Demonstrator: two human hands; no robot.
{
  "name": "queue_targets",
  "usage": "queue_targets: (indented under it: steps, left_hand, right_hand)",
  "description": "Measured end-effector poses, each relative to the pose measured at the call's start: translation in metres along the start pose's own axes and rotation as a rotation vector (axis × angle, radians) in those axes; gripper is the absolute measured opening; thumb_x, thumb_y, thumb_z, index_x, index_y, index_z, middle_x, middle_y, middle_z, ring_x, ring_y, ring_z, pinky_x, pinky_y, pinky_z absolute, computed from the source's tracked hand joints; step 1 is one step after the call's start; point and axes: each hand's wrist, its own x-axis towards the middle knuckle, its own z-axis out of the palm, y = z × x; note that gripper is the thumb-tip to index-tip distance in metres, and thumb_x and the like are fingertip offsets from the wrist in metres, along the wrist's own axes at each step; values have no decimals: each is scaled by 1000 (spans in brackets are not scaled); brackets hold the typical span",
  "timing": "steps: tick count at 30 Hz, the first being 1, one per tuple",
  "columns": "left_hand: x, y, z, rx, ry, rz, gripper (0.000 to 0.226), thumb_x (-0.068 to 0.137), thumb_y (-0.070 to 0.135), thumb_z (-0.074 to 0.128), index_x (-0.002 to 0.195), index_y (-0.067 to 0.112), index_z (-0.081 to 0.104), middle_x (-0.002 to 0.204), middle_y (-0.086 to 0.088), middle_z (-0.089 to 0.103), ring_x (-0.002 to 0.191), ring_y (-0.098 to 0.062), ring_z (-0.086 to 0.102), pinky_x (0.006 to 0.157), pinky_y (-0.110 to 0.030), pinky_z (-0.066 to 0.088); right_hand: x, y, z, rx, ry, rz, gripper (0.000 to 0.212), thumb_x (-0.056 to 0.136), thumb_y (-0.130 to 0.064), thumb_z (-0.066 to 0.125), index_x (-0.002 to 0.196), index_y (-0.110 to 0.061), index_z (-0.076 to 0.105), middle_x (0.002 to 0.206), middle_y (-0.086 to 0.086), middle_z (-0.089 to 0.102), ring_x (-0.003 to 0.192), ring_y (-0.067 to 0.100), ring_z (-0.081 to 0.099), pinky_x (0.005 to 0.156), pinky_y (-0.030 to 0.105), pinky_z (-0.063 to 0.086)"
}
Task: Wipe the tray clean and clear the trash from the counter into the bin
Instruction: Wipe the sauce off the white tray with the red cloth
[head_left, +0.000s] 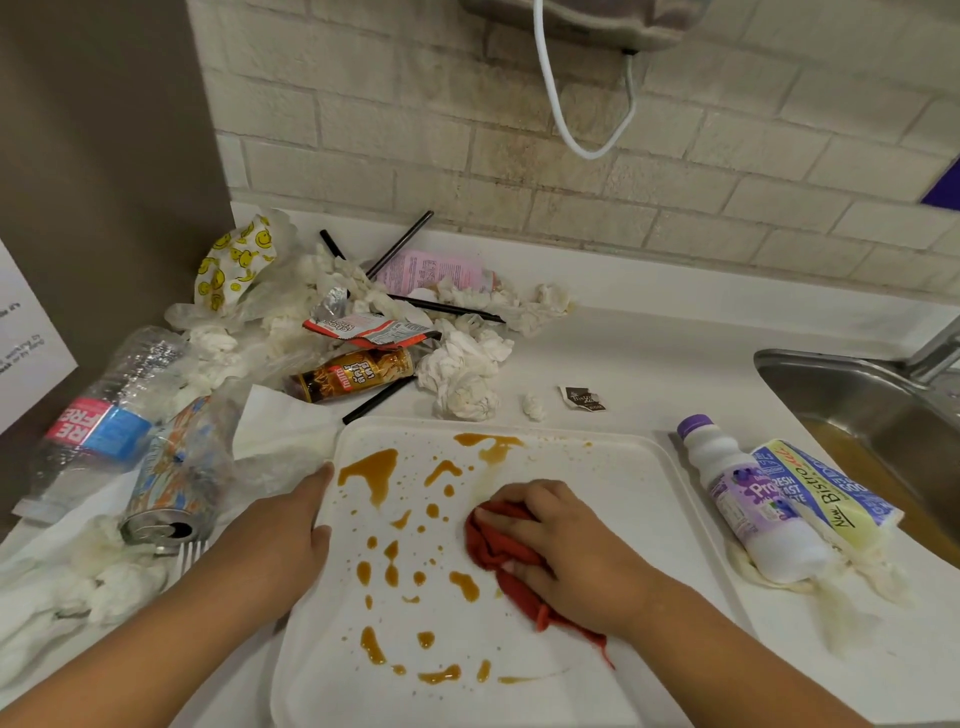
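At six o'clock on the white bench (649, 353), the sauce-spattered white square plastic tray (597, 467) lay with the left grip (291, 525) flat-fingered against its nine o'clock rim, the right grip (561, 545) curled round a bunched red cloth (493, 556) mid-tray, and crumpled white tissues (457, 374) heaped beyond at eleven o'clock.

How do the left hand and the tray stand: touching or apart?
Touching. Head view: the left hand rests fingers and thumb on the left rim of the tray.
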Motion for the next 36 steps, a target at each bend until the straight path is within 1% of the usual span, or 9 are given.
queue_targets:
  steps: [5, 8, 14, 19, 21, 24, 27, 31, 36]
  left_hand:
    - [0, 0, 0, -8, -4, -5, 65, 97, 28, 42, 150, 28, 4, 114, -4, 61, 88, -12, 51, 76, -22, 40]
    - [-1, 1, -1, 1, -1, -4, 65, 97, 28, 41, 150, 28, 3, 116, -4, 61, 99, -15, 56, 81, -22, 41]
    - [-2, 2, -2, 21, 7, 0, 65, 97, 29, 41, 150, 29, 3, 117, -2, 60, 96, -13, 55, 78, -21, 41]
    - [-2, 2, 0, 32, 1, -3, 65, 97, 30, 40, 150, 29, 2, 118, 0, 59, 101, -13, 56, 76, -20, 39]
    - [-1, 1, 1, 28, -1, -4, 66, 97, 30, 40, 150, 29, 1, 116, 0, 60, 98, -12, 56, 74, -19, 39]
    - [-1, 1, 0, 21, 0, -5, 65, 97, 30, 40, 150, 29, 1, 117, -1, 60, 96, -12, 56, 75, -18, 39]
    - [-1, 2, -2, 19, -2, 0, 66, 97, 29, 41, 150, 29, 1, 119, -1, 60, 102, -13, 56, 84, -20, 42]
    - [-2, 3, -3, 14, -12, -6, 67, 97, 28, 42, 150, 29, 1, 116, -2, 61, 98, -13, 57, 84, -21, 43]
    - [-3, 2, -2, 6, -18, -17, 67, 97, 28, 41, 149, 30, -1, 118, -3, 61, 97, -13, 56, 80, -20, 41]
  right_hand:
    - [-12, 20, -10, -1, 43, 62, 49, 86, -32, 58, 134, -33, 53, 135, -11, 45, 124, 13, 37, 107, 31, 36]
    - [-3, 1, 1, -58, 69, 50, 52, 87, -43, 49, 138, -32, 47, 137, -11, 42, 125, 17, 37, 104, 35, 38]
    - [-24, 8, -1, 19, 90, 26, 44, 87, -38, 50, 131, -36, 53, 132, -18, 45, 122, 8, 39, 105, 22, 30]
    - [-10, 35, -17, 189, 392, 410, 35, 81, -3, 61, 111, -21, 70, 113, -13, 53, 107, 10, 47, 96, 9, 30]
    - [1, 47, -27, 123, 422, 590, 30, 85, -5, 58, 112, -14, 68, 119, -4, 56, 109, 19, 49, 95, 15, 31]
    - [11, 57, -27, -90, 318, 856, 31, 91, -16, 49, 119, -14, 63, 130, 2, 51, 111, 28, 43, 94, 30, 36]
    - [23, 44, -16, -57, 332, 773, 32, 91, -22, 51, 121, -22, 63, 132, -3, 48, 114, 27, 39, 97, 35, 40]
    - [28, 35, -14, 2, 232, 524, 31, 92, -22, 53, 122, -21, 63, 130, -9, 49, 118, 20, 38, 98, 27, 37]
    - [23, 51, -18, -57, 332, 817, 32, 90, -20, 51, 119, -18, 63, 130, -4, 48, 113, 25, 39, 95, 35, 41]
